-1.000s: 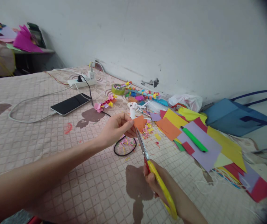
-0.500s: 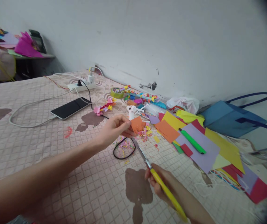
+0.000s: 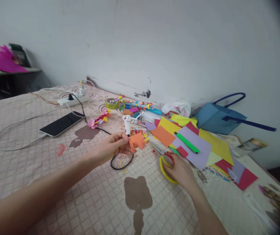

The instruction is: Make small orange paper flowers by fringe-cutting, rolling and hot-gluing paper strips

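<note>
My left hand (image 3: pixel 111 147) pinches a small orange paper piece (image 3: pixel 137 141) with a fringed lower edge, held just above the bed cover. My right hand (image 3: pixel 182 170) rests low on the cover with its fingers on the yellow-handled scissors (image 3: pixel 164 163), which lie flat with the blades pointing up and left. A black cord loop (image 3: pixel 121 161) lies beneath the left hand, with bright paper scraps around it.
Coloured paper sheets (image 3: pixel 203 148) and a green marker (image 3: pixel 187 142) lie to the right. A white glue gun (image 3: pixel 127 124), a tape roll (image 3: pixel 111 103), a phone (image 3: pixel 60 123) on a cable, a power strip (image 3: pixel 73 101) and a blue bag (image 3: pixel 218 118) sit further back by the wall.
My right hand has lowered the scissors from the orange paper down onto the cover to the right. My left hand keeps the orange piece, now showing a fringe. The view has shifted right.
</note>
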A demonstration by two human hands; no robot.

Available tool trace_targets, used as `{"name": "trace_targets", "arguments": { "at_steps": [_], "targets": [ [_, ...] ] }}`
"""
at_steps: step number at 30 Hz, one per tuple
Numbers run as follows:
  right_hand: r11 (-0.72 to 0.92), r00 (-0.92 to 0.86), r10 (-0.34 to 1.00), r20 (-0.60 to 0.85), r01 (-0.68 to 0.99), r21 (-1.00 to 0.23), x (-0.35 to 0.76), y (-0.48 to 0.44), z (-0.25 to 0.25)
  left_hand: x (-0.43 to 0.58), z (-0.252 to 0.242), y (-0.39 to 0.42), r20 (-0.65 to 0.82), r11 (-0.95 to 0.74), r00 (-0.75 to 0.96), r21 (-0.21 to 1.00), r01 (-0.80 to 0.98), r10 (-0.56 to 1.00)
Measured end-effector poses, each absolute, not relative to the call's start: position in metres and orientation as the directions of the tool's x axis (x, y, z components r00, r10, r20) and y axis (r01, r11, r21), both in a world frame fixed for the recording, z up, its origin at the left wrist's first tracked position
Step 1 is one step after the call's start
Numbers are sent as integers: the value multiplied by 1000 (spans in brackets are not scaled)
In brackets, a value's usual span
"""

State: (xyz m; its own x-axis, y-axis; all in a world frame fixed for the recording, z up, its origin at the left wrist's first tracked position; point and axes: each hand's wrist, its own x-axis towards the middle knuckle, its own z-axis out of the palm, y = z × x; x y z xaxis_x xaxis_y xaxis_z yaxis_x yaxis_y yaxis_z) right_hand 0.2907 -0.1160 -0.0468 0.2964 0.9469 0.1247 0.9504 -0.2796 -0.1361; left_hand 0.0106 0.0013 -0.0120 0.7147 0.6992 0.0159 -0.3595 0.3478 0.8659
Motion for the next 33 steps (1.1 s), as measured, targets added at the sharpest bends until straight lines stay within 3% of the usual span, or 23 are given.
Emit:
{"name": "trace_targets", "arguments": {
  "at_steps": [8, 15, 23, 25, 33],
  "targets": [
    [-230, 282, 952, 120, 916, -328, 291, -116, -45, 16, -16, -12, -76, 315, 750, 931, -182, 657],
    [-212, 313, 944, 106, 819, -533, 294, -118, -40, 16, -19, -15, -53, 238, 798, 964, -116, 600],
    [-91, 141, 990, -17, 530, -843, 235, -121, -28, 15, -22, -21, -100, 70, 919, 994, 79, 381],
    [-34, 1, 999, -35, 293, -956, 214, -124, -27, 16, -24, -23, -110, 19, 928, 994, 111, 356],
    [-67, 166, 984, -60, 42, -997, 188, -122, -35, 22, -25, -25, -18, -92, 854, 993, 77, 520]
  ]
}}
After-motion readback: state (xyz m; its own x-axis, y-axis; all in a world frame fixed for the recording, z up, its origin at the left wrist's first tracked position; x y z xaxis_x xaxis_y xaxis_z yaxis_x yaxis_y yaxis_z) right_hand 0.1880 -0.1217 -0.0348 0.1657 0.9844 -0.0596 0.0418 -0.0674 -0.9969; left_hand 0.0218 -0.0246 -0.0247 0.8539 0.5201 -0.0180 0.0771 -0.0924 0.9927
